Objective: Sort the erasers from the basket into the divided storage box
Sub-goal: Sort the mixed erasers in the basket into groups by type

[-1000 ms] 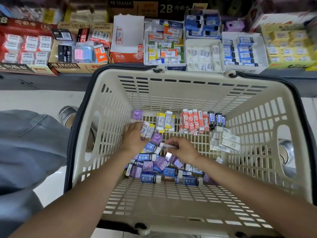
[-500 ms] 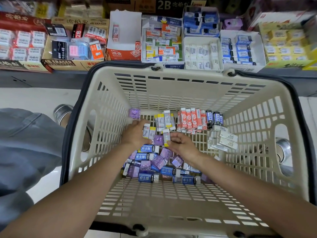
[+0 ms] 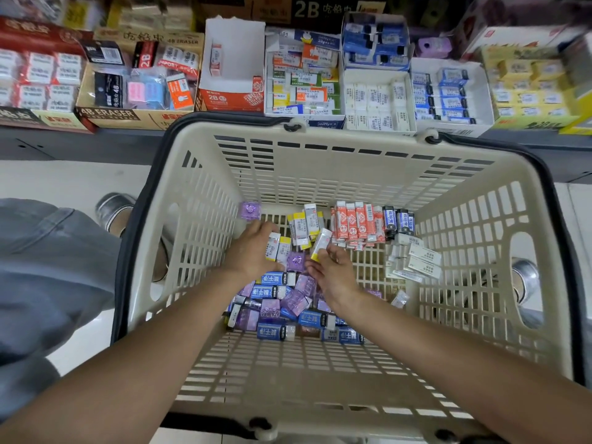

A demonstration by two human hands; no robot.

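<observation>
Both my hands are inside the cream plastic basket (image 3: 320,174). My left hand (image 3: 253,248) holds two yellow-and-white erasers (image 3: 278,248) against its fingers. My right hand (image 3: 331,267) pinches another yellow-and-white eraser (image 3: 320,243) and lifts it a little above the pile. More yellow-and-white erasers (image 3: 304,224) stand just beyond my hands. Red-and-white erasers (image 3: 355,225) stand in a row to the right, with dark blue ones (image 3: 398,222) beside them. Blue and purple erasers (image 3: 282,302) lie heaped under my wrists. The divided storage box (image 3: 304,72) sits on the shelf beyond the basket.
White flat erasers (image 3: 413,261) lie at the basket's right side. One purple eraser (image 3: 250,209) sits in the far left corner. Shelf boxes of erasers run along the top, among them an orange 2B box (image 3: 230,97). A person's jeans leg (image 3: 41,267) and shoe (image 3: 113,208) are on the left.
My right hand picked a yellow-and-white eraser out of the pile and raised it forward. My left hand stayed near the yellow erasers, still holding its pair.
</observation>
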